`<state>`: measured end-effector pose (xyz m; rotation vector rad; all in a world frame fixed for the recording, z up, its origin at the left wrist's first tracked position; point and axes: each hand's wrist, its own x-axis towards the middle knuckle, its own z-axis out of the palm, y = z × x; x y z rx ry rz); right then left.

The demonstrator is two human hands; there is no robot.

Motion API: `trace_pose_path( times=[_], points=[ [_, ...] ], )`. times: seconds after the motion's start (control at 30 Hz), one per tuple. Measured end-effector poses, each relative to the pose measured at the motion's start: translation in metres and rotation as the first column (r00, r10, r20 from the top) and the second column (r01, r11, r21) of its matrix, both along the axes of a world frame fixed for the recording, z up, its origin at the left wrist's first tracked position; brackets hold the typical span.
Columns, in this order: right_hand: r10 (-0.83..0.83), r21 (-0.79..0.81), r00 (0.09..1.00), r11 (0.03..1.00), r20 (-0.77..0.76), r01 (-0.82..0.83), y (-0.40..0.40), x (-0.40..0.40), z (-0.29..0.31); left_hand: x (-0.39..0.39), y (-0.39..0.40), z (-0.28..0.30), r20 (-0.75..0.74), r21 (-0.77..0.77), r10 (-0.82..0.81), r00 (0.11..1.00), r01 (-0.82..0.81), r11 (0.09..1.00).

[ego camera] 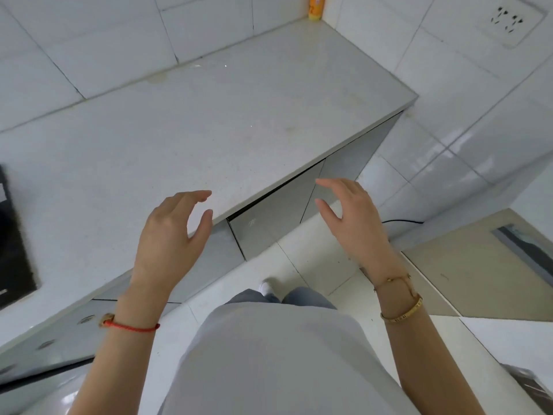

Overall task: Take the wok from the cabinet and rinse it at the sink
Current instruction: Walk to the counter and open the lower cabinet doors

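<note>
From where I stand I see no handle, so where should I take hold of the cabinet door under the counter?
Probably its top edge. The cabinet door is flat and handle-free, and a dark gap shows between it and the countertop lip. Hook the right hand, open and nearest, fingers down into that gap from the front, then pull toward you.

1. My white counter runs from the lower left of the picture up to the top middle.
2. An orange bottle stands on it in the far corner, at the top.
3. A black stove sits on it at the left edge.
4. The rest of the top is bare, with a few faint stains.
</note>
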<state>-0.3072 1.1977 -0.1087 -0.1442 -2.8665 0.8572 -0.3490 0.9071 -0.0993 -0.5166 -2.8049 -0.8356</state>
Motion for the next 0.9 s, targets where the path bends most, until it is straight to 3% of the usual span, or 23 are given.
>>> trace_pose_path(
  times=[0.3,0.57,0.9],
  points=[
    [0.307,-0.014,0.951,0.952,0.027,-0.306,0.018,-0.065,-0.005,0.011,0.019,0.002,0.014,-0.006,0.252,0.968,-0.251,0.968],
    [0.568,-0.015,0.821,0.823,0.052,-0.568,0.038,-0.094,-0.006,0.066,0.060,-0.002,0.070,0.021,0.534,0.843,-0.536,0.844],
    [0.681,-0.011,0.729,0.731,0.063,-0.682,0.041,-0.099,-0.022,0.096,0.085,-0.015,0.106,0.020,0.672,0.733,-0.677,0.736]
  ],
)
